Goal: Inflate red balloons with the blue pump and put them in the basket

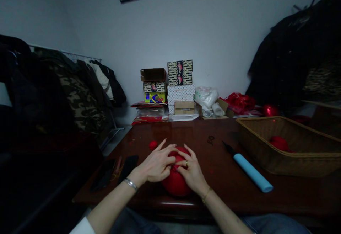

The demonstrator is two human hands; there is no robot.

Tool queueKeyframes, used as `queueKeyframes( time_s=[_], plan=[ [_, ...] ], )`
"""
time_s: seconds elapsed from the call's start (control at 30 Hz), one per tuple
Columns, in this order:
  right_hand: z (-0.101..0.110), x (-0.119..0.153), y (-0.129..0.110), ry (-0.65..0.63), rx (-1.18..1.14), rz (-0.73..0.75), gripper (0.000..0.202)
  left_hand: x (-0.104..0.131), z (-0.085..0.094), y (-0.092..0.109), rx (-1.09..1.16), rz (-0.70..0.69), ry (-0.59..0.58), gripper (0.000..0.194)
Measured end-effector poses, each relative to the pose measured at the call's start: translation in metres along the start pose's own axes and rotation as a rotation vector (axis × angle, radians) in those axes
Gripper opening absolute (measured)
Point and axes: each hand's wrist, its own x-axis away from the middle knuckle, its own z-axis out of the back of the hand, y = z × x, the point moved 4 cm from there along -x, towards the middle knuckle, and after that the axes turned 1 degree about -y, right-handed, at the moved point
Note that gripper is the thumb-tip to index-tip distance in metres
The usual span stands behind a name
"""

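A round red ball (177, 186), perhaps a balloon, rests at the front edge of the dark wooden table (197, 134). My left hand (157, 164) lies over its upper left side, thumb and forefinger pinched near its top. From the right, my right hand (193, 171) pinches at the same spot, with thumb and finger close together. Both hands appear closed on the red ball's surface; the small part between the fingertips is mostly hidden. Just beyond my left hand sits a small red ball (153, 145).
A light blue pump (253, 173) with a black nozzle lies right of my hands. Farther right stands a wicker basket (293, 159) holding a red item. Dark flat objects (128, 168) lie at the left. Stacked boxes (181, 95) stand at the back.
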Motion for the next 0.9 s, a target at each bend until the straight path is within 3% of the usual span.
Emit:
queueKeyframes(
  time_s=[0.13, 0.37, 0.63, 0.77, 0.9],
  plan=[
    [0.001, 0.001, 0.000, 0.008, -0.013, -0.002, 0.018, 0.008, -0.006, 0.002, 0.046, 0.022, 0.029, 0.026],
    [-0.002, 0.002, 0.002, -0.005, -0.025, -0.028, 0.020, 0.019, -0.023, 0.002, 0.153, 0.087, 0.233, 0.017],
    [-0.001, 0.002, 0.005, -0.033, -0.056, -0.028, 0.019, 0.024, -0.023, 0.012, 0.009, -0.095, 0.233, 0.015],
    [-0.001, 0.000, 0.008, -0.011, -0.059, -0.011, 0.019, 0.021, -0.021, 0.016, 0.022, -0.058, 0.280, 0.014],
    [0.000, 0.000, 0.012, -0.009, -0.086, -0.034, 0.012, 0.020, -0.022, 0.007, 0.060, -0.006, 0.304, 0.016]
  ],
)
